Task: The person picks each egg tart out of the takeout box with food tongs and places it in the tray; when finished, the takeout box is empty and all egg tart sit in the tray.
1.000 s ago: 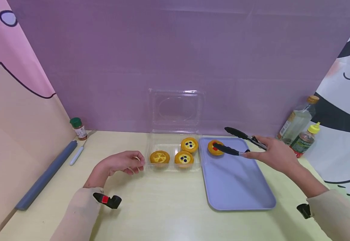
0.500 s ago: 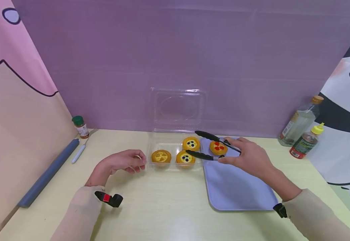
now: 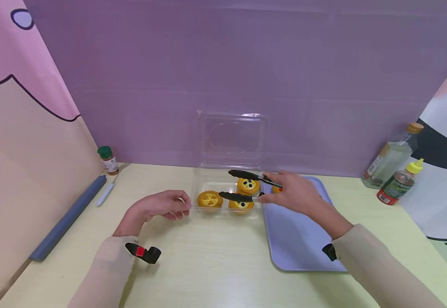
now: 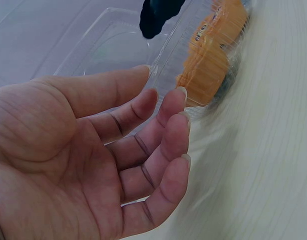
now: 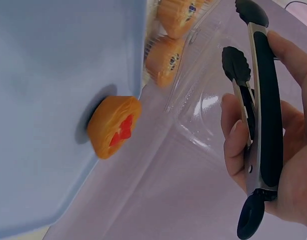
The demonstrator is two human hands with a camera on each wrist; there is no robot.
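My right hand [image 3: 298,192] holds black-tipped tongs [image 3: 243,175], their arms spread apart over the egg tarts in a clear plastic clamshell box [image 3: 233,137]. Two tarts with dark blue dots, a back one [image 3: 248,186] and a front one [image 3: 242,207], lie under the tongs' tips. To their left sits a tart with a yellow wedge pattern [image 3: 210,199]. At the box's left rim is my left hand [image 3: 161,207], fingers loosely bent, fingertips right at the edge. A tart with red pieces [image 5: 116,127] rests on the lavender tray [image 3: 298,244], mostly hidden by the right hand in the head view.
Far right stand a clear bottle with a cork-coloured cap [image 3: 394,154] and a yellow-capped bottle [image 3: 399,184]. On the left are a green-capped jar [image 3: 109,160], a light-handled utensil [image 3: 106,194] and a long blue-grey roll [image 3: 69,218]. A purple backdrop rises behind.
My right hand has carried the spread tongs left, from above the red-topped tart on the tray to over the blue-dotted tarts in the box. The left hand stays at the box's rim.
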